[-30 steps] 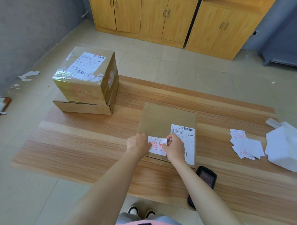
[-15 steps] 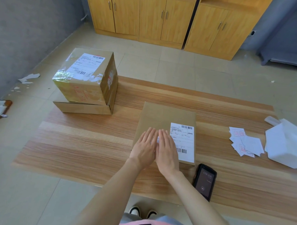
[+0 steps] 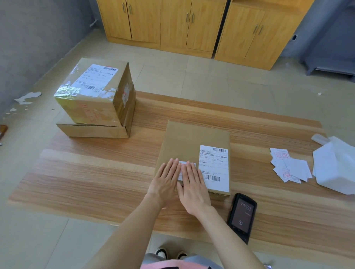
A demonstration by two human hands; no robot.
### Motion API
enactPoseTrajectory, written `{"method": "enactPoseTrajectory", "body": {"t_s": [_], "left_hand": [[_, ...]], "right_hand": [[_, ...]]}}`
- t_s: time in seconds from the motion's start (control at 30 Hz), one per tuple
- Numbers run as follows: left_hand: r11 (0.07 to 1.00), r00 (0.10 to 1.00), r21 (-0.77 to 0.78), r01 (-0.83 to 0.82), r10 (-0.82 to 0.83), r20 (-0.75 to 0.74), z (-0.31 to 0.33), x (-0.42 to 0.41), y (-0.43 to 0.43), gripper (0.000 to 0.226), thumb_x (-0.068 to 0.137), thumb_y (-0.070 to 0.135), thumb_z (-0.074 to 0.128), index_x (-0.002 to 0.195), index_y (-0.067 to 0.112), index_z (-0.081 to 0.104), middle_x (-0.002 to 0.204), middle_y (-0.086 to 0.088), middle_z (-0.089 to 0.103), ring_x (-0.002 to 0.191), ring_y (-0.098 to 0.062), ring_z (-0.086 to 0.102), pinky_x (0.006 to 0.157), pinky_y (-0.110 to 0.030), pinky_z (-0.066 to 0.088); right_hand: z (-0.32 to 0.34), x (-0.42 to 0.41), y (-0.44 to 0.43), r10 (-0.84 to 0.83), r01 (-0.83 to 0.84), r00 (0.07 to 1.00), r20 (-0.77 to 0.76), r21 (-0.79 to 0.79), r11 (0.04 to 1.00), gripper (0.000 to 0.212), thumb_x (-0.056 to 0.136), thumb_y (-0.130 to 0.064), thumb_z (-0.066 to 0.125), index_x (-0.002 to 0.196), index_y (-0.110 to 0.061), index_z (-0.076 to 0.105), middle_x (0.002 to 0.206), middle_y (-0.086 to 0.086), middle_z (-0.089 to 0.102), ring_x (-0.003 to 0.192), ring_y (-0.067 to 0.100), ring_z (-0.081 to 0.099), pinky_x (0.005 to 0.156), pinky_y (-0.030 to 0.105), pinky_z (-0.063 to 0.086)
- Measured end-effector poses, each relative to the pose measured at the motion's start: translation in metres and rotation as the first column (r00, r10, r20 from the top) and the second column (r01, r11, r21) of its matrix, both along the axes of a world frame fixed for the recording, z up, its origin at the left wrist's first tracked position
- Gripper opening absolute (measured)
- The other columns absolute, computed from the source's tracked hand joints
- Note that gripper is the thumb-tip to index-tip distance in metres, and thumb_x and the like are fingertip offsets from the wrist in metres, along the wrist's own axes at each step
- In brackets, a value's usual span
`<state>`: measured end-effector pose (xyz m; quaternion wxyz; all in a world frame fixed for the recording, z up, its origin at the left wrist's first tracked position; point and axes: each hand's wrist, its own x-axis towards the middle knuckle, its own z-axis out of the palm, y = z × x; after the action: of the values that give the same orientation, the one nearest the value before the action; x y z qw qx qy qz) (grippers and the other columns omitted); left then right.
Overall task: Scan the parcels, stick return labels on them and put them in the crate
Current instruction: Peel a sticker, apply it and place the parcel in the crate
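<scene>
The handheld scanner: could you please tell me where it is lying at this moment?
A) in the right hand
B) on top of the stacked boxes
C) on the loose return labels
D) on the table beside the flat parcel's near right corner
D: the handheld scanner lies screen up on the table by the flat parcel, while the left hand and right hand press flat on that parcel.

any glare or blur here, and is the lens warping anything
Head view: bright glare on the clear tape along the front edge of the top box; soft even light, no hard shadows around the left hand and right hand; the wide lens splays the cabinets outward; fine print on the shipping label is too soft to read.
</scene>
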<state>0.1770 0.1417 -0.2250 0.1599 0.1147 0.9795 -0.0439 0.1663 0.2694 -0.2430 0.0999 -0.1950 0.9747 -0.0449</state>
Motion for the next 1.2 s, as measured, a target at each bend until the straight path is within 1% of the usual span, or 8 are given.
{"method": "enactPoseTrajectory", "body": {"t_s": [0.33,0.43,0.53,0.7,0.83,0.97,1.07,1.2], "left_hand": [[0.965,0.980,0.174,-0.198,0.195,0.031,-0.002,-0.004,-0.015,0.082,0.088,0.067,0.007,0.151,0.015,-0.006,0.158,-0.006,-0.015,0.145,-0.022,-0.019,0.118,-0.040,-0.008],[0.866,0.934,0.357,-0.351,0.352,0.062,0.005,-0.010,-0.022,0.076,0.094,0.060,0.028,0.151,0.016,0.005,0.159,-0.009,-0.006,0.147,-0.025,-0.009,0.119,-0.040,0.005],[0.664,0.833,0.521,-0.537,0.516,0.201,0.015,-0.020,-0.027,0.085,0.090,0.055,0.048,0.151,0.014,0.005,0.158,-0.015,0.001,0.145,-0.031,0.006,0.114,-0.044,0.017],[0.430,0.706,0.586,-0.687,0.586,0.397,0.019,-0.034,-0.028,0.105,0.080,0.053,0.065,0.151,0.011,0.001,0.155,-0.012,0.016,0.141,-0.030,0.024,0.111,-0.041,0.025],[0.372,0.662,0.572,-0.731,0.589,0.464,0.013,-0.039,-0.025,0.112,0.073,0.052,0.073,0.151,0.011,0.004,0.152,-0.011,0.023,0.138,-0.028,0.029,0.111,-0.040,0.028],[0.323,0.646,0.591,-0.739,0.586,0.488,0.007,-0.040,-0.022,0.092,0.071,0.043,0.077,0.140,0.011,0.024,0.139,-0.008,0.043,0.126,-0.026,0.044,0.100,-0.035,0.039],[0.289,0.629,0.602,-0.745,0.607,0.486,0.008,-0.041,-0.021,0.085,0.072,0.036,0.077,0.138,0.012,0.028,0.133,-0.005,0.049,0.119,-0.024,0.049,0.086,-0.029,0.040],[0.257,0.598,0.589,-0.766,0.622,0.506,0.012,-0.042,-0.022,0.082,0.072,0.028,0.079,0.135,0.009,0.031,0.130,-0.007,0.051,0.118,-0.024,0.051,0.086,-0.029,0.041]], "right_hand": [[0.006,-0.008,0.018,-0.156,0.159,0.987,0.048,-0.083,0.984,0.071,0.098,-0.054,0.014,0.151,-0.010,-0.002,0.159,0.008,-0.009,0.146,0.020,-0.014,0.117,0.037,-0.013],[0.019,-0.020,0.028,-0.240,0.246,0.969,0.055,-0.166,0.955,0.071,0.097,-0.057,0.021,0.152,-0.015,0.007,0.160,0.012,-0.005,0.147,0.024,-0.011,0.118,0.039,-0.009],[0.033,-0.041,0.042,-0.395,0.406,0.914,0.093,-0.201,0.891,0.077,0.093,-0.060,0.034,0.152,-0.017,0.008,0.159,0.015,-0.002,0.146,0.029,-0.005,0.119,0.042,-0.002],[0.039,-0.056,0.065,-0.526,0.678,0.732,0.432,-0.383,0.628,0.097,0.081,-0.055,0.062,0.152,-0.021,0.006,0.158,0.010,0.010,0.145,0.026,0.011,0.115,0.044,0.017],[0.030,-0.054,0.069,-0.497,0.749,0.662,0.561,-0.466,0.471,0.107,0.074,-0.043,0.076,0.151,-0.020,0.006,0.152,0.008,0.027,0.141,0.024,0.022,0.112,0.042,0.027],[0.023,-0.051,0.069,-0.534,0.782,0.620,0.575,-0.395,0.482,0.120,0.072,-0.045,0.077,0.151,-0.021,-0.010,0.155,0.013,0.016,0.142,0.030,0.018,0.113,0.045,0.023],[0.022,-0.052,0.069,-0.535,0.782,0.620,0.574,-0.396,0.481,0.120,0.072,-0.044,0.077,0.151,-0.021,-0.010,0.154,0.014,0.017,0.141,0.031,0.021,0.112,0.046,0.025],[0.024,-0.054,0.070,-0.531,0.776,0.628,0.569,-0.406,0.483,0.118,0.069,-0.038,0.078,0.152,-0.019,-0.004,0.151,0.013,0.026,0.138,0.030,0.029,0.111,0.045,0.030]]}}
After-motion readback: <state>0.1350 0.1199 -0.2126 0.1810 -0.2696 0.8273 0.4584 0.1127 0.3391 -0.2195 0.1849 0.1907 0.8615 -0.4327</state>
